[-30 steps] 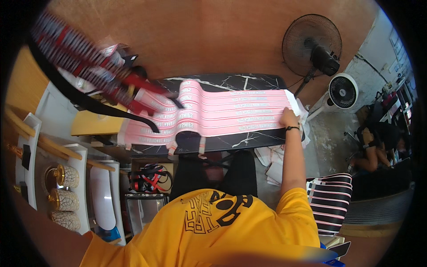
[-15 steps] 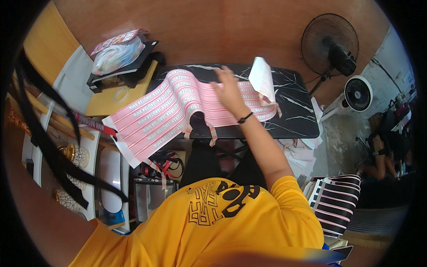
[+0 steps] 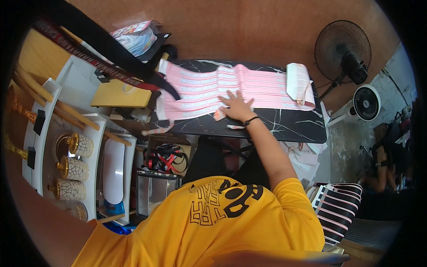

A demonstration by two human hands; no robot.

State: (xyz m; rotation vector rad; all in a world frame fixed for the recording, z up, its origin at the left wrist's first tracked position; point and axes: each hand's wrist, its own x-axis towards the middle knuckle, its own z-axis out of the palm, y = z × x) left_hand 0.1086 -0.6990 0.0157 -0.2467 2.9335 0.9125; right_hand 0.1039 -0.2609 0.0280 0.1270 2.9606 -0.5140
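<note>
A long pink-and-white striped printed sheet (image 3: 262, 89) stretches across the black marble-patterned table (image 3: 275, 127). Its far-right end curls over itself in a loose roll, showing a white back (image 3: 292, 84). My right hand (image 3: 237, 108) lies on the sheet's near edge, fingers spread and palm down, with nothing gripped. Beside that hand, small scraps (image 3: 219, 115) stick out at the edge. Black and red printed lanyard straps (image 3: 106, 66) hang across the upper left and reach over the sheet's left end. My left upper arm shows at the lower left; the left hand is outside the picture.
At left, white shelves (image 3: 95, 164) hold several gold-lidded jars (image 3: 73, 167). A yellow wooden stand (image 3: 120, 94) adjoins the table. Below are a box of red and black straps (image 3: 167, 158) and black-pink striped rolls (image 3: 340, 209). Two fans (image 3: 342, 53) stand at right.
The sheet's left part, raised and wavy before, now lies flatter along the table. My right hand has come nearer and pressed flat. The straps have swung up and right over the sheet's end.
</note>
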